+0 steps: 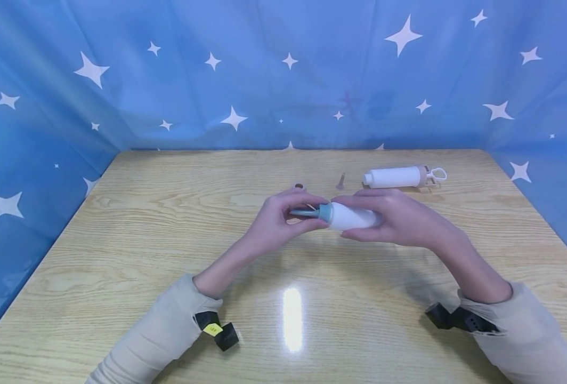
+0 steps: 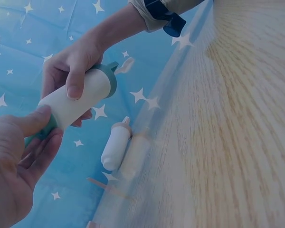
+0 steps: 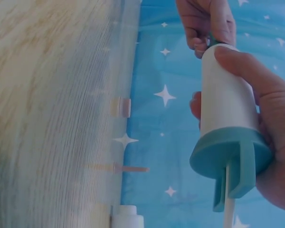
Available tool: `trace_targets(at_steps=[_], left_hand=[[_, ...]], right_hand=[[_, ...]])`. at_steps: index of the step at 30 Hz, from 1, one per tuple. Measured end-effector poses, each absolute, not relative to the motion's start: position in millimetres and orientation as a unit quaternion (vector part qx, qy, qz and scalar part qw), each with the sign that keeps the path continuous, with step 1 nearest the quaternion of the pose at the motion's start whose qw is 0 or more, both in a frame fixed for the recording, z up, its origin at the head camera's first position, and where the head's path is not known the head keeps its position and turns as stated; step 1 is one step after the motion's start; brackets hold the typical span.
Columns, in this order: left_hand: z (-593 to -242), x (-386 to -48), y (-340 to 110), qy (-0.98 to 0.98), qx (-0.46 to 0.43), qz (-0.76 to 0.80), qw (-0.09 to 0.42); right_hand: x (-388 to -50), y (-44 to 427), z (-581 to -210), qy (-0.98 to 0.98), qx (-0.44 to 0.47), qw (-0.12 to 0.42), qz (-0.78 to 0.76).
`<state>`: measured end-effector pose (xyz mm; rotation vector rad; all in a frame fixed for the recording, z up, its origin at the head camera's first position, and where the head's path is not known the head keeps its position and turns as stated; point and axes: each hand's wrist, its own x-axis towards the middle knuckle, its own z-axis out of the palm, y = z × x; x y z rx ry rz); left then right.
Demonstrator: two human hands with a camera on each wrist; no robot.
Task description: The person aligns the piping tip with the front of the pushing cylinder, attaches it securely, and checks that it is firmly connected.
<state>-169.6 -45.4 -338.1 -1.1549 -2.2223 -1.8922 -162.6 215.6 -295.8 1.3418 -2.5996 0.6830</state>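
In the head view, both hands hold an icing syringe (image 1: 348, 217) with a white barrel and teal fittings, raised over the table. My left hand (image 1: 280, 217) pinches its teal nozzle end between thumb and fingers, and the tapered teal nozzle (image 1: 305, 213) points left into that palm. My right hand (image 1: 401, 216) grips the white barrel. From the right wrist view, the teal flange (image 3: 230, 152) with its finger tabs sits at the barrel's other end, and a white plunger rod (image 3: 229, 216) sticks out below it.
A second icing syringe (image 1: 391, 177), white with pink fittings, lies at the back right of the wooden table (image 1: 144, 224). Left of it is a small pink nozzle (image 1: 341, 181). A small pink ring (image 1: 299, 186) sits just behind my left hand. A blue star-patterned curtain (image 1: 264, 69) surrounds the table.
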Motion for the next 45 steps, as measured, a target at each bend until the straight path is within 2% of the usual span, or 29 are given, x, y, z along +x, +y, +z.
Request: trace_targets(at_steps=[6,15,24,36,45], left_hand=[[-338.9,-170.6,-44.5,-0.681,-0.393,-0.618,0.022],[-338.4,-169.6,-43.0,-0.665,-0.388,-0.638,0.015],[-338.4,-168.7,-44.3,-0.694,-0.34,-0.633,-0.049],[-337.7,-169.2,-44.3,-0.697,-0.374,-0.611,0.002],[-338.4,-168.4,-44.1,-0.685,-0.365,-0.631,-0.011]], right_hand=[[-162.9,216.2,-296.1,-0.859,0.45,0.065,0.236],[-162.3,216.8,-294.4,-0.858,0.448,0.068,0.242],[-162.2,216.7,-294.2,-0.86,0.45,0.079,0.228],[-162.9,216.6,-293.9,-0.856,0.456,0.081,0.23],[-161.8,216.2,-293.1,-0.861,0.449,0.076,0.227]])
